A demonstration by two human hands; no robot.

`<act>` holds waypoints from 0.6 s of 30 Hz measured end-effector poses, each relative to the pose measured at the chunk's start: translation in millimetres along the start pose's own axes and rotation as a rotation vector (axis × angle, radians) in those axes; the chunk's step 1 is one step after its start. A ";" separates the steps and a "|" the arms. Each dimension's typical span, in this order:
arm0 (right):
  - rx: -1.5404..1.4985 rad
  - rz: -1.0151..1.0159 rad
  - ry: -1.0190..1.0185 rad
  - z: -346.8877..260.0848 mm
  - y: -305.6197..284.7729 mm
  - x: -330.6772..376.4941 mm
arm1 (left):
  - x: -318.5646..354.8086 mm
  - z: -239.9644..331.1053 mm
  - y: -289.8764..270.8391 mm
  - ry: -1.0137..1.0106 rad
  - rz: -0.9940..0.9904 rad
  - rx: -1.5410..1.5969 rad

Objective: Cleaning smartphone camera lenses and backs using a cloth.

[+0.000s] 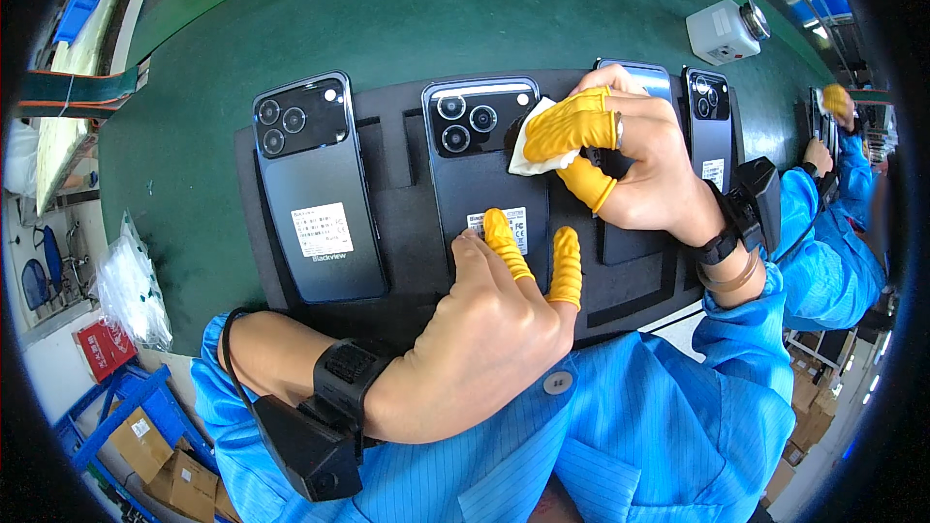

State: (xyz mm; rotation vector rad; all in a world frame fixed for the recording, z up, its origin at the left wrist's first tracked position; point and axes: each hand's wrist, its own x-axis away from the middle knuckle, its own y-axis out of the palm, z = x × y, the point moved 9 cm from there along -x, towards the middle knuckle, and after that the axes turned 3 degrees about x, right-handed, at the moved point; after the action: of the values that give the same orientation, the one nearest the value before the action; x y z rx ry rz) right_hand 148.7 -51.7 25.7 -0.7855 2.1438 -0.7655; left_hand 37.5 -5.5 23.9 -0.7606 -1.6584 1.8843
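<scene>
Green bench (291, 39) lies beyond the middle phone (489, 179), probably slippery, best held by edges; left hand (475, 344) spreads over it, right hand (644, 160) beside pinches cloth (535, 165).

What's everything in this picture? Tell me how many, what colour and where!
table: one, green, across the middle
tray: one, black, on the table
phones: at least four, dark blue-grey, on the tray
labels: at least three, white, on the phones
cloth: one, white, at the second phone from the left
container: one, white, upper right
plastic bags: count unclear, clear, left
box: one, red, lower left
cartons: several, brown, lower left
co-worker: one, blue sleeves, right
wrist devices: two, black, strapped on
smock: one, blue, bottom
left fingers: one hand, some yellow-covered, on the second phone
right fingers: one hand, some yellow-covered, holding the cloth
</scene>
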 end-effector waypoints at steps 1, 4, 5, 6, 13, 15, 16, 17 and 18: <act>0.002 0.004 -0.001 0.0 -0.2 0.1 | -0.2 0.1 -0.4 0.005 0.001 -0.008; 0.011 -0.001 -0.006 -0.1 -0.1 0.4 | -0.8 0.4 -1.0 0.011 -0.001 -0.020; 0.011 -0.001 -0.007 -0.2 0.0 0.3 | -1.0 0.7 -0.9 0.012 -0.005 -0.024; 0.010 0.008 -0.007 -0.4 -0.3 0.2 | -1.1 0.8 -1.2 0.012 -0.006 -0.024; -0.007 0.043 -0.010 -0.1 -1.2 0.6 | -1.0 -0.1 -2.1 -0.002 0.018 -0.025; 0.000 0.033 -0.001 -0.4 -1.9 0.7 | -1.1 -0.1 -3.2 -0.002 0.025 -0.020; 0.007 0.023 0.007 -0.3 -2.5 0.8 | -1.2 0.1 -2.8 -0.003 0.012 -0.014; 0.008 0.024 0.006 -0.8 -5.9 1.2 | -1.4 0.3 -2.1 -0.003 -0.001 -0.007; 0.057 -0.028 0.047 3.0 -5.4 1.5 | -1.5 -0.4 -1.2 -0.004 -0.002 -0.007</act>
State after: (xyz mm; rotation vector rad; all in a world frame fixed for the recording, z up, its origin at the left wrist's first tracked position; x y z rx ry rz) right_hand 151.7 -57.1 27.2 -0.7759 2.1470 -0.8636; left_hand 38.8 -6.2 25.2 -0.7588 -1.6687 1.8808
